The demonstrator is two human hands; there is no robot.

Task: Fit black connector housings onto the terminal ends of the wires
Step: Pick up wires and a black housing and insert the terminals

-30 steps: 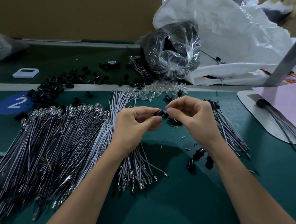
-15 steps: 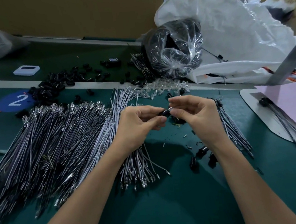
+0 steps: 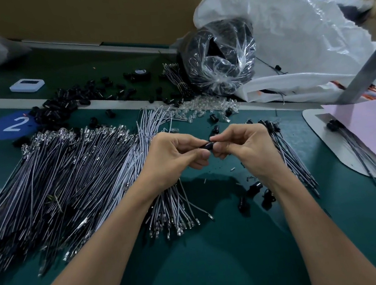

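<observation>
Housing (image 3: 207, 145) held above mid worktop (image 3: 217, 255), fingers of left hand (image 3: 175, 160) and right hand (image 3: 246, 150) clamped on its ends. Terminal tip visible 0.5 s ago now hidden; probably seated. Bare wires (image 3: 70, 178) piled left.

Green table (image 3: 218, 266) under wire pile (image 3: 58, 179), black housings (image 3: 62, 104), clear bag (image 3: 219, 55)

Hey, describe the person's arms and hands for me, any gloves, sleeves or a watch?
The left hand and right hand are bare: no gloves, rings or tape show. The left forearm and right forearm are bare down to the picture's bottom edge, with no sleeves, watch, bracelet or wrist strap. The visible fingernails look short and unpainted.
</observation>
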